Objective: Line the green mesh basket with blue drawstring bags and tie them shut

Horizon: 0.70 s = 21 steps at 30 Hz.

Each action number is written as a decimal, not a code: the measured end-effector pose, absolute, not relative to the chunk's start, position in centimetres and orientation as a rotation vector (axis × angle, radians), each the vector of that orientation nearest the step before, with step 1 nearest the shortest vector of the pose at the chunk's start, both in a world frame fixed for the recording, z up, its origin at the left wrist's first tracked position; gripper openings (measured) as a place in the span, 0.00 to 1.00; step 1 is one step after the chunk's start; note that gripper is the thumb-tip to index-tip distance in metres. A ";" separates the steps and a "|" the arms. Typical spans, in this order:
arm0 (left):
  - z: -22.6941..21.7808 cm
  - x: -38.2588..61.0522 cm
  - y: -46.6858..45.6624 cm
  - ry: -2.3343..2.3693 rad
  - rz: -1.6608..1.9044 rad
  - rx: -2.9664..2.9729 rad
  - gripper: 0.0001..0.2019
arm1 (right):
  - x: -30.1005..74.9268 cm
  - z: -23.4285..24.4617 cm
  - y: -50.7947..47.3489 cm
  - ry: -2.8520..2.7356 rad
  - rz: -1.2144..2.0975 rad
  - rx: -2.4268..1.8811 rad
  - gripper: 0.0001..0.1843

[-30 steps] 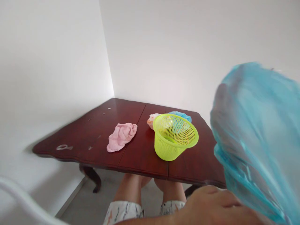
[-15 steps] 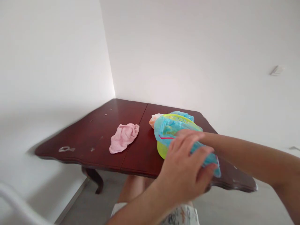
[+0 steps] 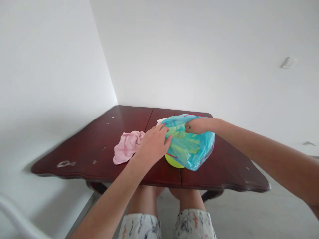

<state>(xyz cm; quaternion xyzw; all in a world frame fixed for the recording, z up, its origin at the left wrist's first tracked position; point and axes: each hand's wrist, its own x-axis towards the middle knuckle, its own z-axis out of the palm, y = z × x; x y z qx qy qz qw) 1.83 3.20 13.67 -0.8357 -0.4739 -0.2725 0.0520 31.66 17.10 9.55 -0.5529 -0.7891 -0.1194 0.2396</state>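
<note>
A thin blue plastic bag [image 3: 193, 149] is draped over the lime-green basket [image 3: 173, 161], of which only the base shows. My left hand [image 3: 153, 144] grips the bag's edge at the basket's left side, fingers curled on the plastic. At the far rim my right hand [image 3: 196, 126] pinches the bag's top edge, which carries a red line. A crumpled pink cloth [image 3: 127, 150] lies on the table just left of my left hand.
The dark red wooden table [image 3: 87, 146] stands in a corner of white walls. A pale bundle [image 3: 160, 121] peeks out behind the basket. My bare knees and patterned shorts [image 3: 169, 225] sit under the front edge. A white curved object is at the lower left.
The blue bag came down from close to the camera onto the basket. Both hands reached forward and spread it over the rim, covering the basket. The view shifted slightly.
</note>
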 end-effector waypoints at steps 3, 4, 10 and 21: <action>14.1 1.9 5.4 -1.505 -0.795 -2.512 0.19 | 34.6 13.4 16.9 -2.448 -0.157 -1.434 0.32; 14.3 2.0 6.3 -1.513 -0.777 -2.513 0.20 | 35.3 14.9 16.7 -2.581 -0.057 -1.384 0.28; 14.9 3.2 12.1 -1.666 -0.739 -2.712 0.25 | 37.1 19.0 14.6 -2.598 0.082 -1.617 0.14; 10.1 3.9 18.5 -1.859 -1.369 -3.112 0.34 | 35.1 14.1 15.1 -1.801 0.350 -1.916 0.13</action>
